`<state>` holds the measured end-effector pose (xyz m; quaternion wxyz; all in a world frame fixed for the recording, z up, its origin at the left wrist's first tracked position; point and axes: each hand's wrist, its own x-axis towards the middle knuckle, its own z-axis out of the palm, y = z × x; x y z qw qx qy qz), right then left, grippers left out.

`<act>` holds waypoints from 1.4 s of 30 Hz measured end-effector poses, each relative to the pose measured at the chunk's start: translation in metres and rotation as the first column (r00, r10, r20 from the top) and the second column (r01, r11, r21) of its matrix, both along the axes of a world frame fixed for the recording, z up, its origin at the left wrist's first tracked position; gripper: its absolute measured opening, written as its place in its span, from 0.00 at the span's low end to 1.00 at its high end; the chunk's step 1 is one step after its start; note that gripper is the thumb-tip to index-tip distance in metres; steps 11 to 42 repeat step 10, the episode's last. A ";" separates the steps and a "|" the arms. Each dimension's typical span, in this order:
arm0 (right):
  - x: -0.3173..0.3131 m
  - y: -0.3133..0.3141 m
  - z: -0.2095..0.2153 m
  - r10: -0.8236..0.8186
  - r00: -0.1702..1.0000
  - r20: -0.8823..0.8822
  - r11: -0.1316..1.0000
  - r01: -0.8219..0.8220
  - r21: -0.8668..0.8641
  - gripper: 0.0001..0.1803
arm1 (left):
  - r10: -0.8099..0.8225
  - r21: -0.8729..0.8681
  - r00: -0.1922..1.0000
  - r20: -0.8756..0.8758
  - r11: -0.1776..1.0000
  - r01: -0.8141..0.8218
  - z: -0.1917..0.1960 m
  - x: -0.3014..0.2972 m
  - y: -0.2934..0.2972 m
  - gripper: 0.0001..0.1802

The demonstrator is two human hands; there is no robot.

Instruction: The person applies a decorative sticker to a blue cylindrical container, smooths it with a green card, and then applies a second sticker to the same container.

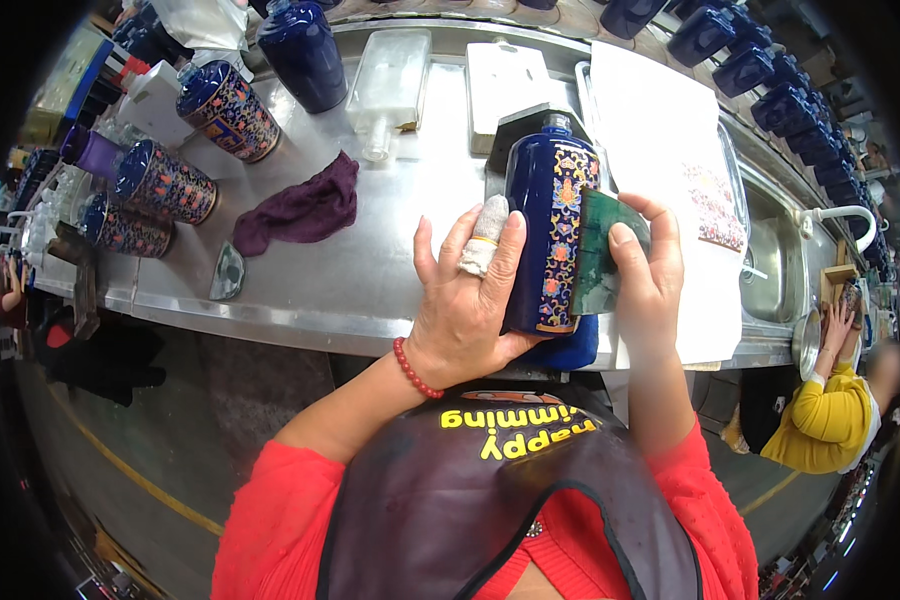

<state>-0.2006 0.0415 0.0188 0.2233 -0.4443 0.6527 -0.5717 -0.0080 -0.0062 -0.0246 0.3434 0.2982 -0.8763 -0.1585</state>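
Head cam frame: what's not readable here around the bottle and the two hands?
- Blue patterned bottle: its left side hidden by the left hand, base hidden behind both hands.
- Green pad: lower part covered by the right hand; its material unclear.
- Left hand's wrapped finger: what is under the wrap is hidden.
- Co-worker in yellow: blurred at the right rim.

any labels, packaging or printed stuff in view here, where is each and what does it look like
decal panel: on the front of the blue bottle held by the left hand and right hand; tall strip, orange and gold flowers.
printed sheet: flat on the white board at right; red and blue floral patch.
apron lettering: on the dark apron, yellow.
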 end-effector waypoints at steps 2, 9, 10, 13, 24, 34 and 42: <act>0.000 -0.003 0.009 0.033 0.988 -0.150 0.999 -0.029 0.029 0.16 | 0.002 -0.016 1.000 -0.001 1.000 -0.002 0.000 0.001 -0.001 0.65; 0.013 -0.023 0.034 0.104 0.915 -0.389 0.988 -0.051 0.145 0.16 | -0.008 -0.011 1.000 0.003 1.000 0.008 -0.001 0.001 -0.001 0.63; 0.016 -0.025 0.035 0.114 0.909 -0.400 0.984 -0.049 0.169 0.17 | 0.000 -0.012 1.000 -0.003 1.000 0.000 -0.001 0.001 -0.001 0.65; 0.016 -0.025 0.035 0.114 0.909 -0.400 0.984 -0.049 0.169 0.17 | 0.000 -0.012 1.000 -0.003 1.000 0.000 -0.001 0.001 -0.001 0.65; 0.016 -0.025 0.035 0.114 0.909 -0.400 0.984 -0.049 0.169 0.17 | 0.000 -0.012 1.000 -0.003 1.000 0.000 -0.001 0.001 -0.001 0.65; 0.016 -0.025 0.035 0.114 0.909 -0.400 0.984 -0.049 0.169 0.17 | 0.000 -0.012 1.000 -0.003 1.000 0.000 -0.001 0.001 -0.001 0.65; 0.016 -0.025 0.035 0.114 0.909 -0.400 0.984 -0.049 0.169 0.17 | 0.000 -0.012 1.000 -0.003 1.000 0.000 -0.001 0.001 -0.001 0.65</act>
